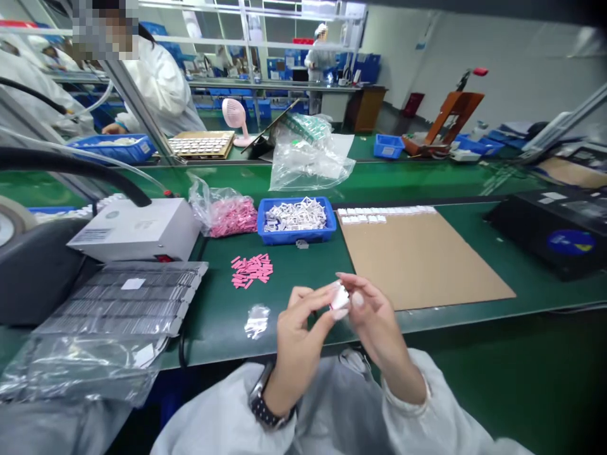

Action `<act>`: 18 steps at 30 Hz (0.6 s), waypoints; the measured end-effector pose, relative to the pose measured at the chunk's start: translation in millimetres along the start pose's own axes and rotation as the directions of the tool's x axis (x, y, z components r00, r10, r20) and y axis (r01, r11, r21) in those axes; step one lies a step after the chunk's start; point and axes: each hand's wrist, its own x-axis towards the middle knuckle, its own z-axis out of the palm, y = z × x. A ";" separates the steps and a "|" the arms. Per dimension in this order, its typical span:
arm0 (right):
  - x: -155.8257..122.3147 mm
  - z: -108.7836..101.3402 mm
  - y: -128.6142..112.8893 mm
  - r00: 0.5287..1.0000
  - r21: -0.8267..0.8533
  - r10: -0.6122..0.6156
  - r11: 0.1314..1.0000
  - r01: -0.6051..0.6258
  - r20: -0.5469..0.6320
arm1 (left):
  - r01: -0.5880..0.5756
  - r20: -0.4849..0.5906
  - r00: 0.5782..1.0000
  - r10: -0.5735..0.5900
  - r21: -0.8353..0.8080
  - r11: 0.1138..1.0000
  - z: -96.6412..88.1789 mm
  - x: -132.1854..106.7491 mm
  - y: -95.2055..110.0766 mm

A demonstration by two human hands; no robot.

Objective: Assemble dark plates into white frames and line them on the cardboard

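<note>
My left hand [298,328] and my right hand [370,316] meet over the near edge of the green bench, fingers pinched together on a small white plastic part [339,296]. A loose heap of pink pieces [252,270] lies on the mat just beyond my left hand. Behind it stands a blue bin [294,236] filled with white parts, and next to that a clear bag of pink pieces [231,215]. A brown cardboard sheet [417,262] at my right carries rows of white parts [379,212] along its far edge.
A white box unit [137,229] and stacked dark trays in plastic [133,300] sit at the left. A small clear wrapper [257,320] lies near my left hand. A black device [554,230] is at the right. Other people in white coats work behind.
</note>
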 end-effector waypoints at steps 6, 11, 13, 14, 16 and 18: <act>10.1 -34.2 -16.7 0.987 -0.131 0.154 0.979 -0.159 -0.050 | -0.432 0.215 0.902 0.375 0.428 0.794 7.9 17.1 -13.5; 18.8 -41.8 -14.7 0.980 -0.258 0.171 0.947 -0.191 -0.098 | -0.524 0.284 0.852 0.441 0.440 0.729 16.7 16.8 -28.4; 21.9 -41.9 -16.5 0.979 -0.290 0.168 0.937 -0.194 -0.113 | -0.494 0.269 0.869 0.415 0.432 0.755 19.1 18.1 -32.0; 23.1 -41.9 -18.2 0.979 -0.308 0.165 0.931 -0.194 -0.116 | -0.452 0.253 0.891 0.376 0.430 0.782 20.0 19.1 -33.1; 24.4 -42.0 -22.3 0.982 -0.345 0.149 0.921 -0.181 -0.117 | -0.318 0.209 0.945 0.251 0.418 0.851 21.6 21.2 -33.8; 24.2 -42.6 -26.0 0.988 -0.382 0.117 0.913 -0.145 -0.098 | -0.155 0.182 0.979 0.094 0.361 0.920 22.6 23.2 -33.3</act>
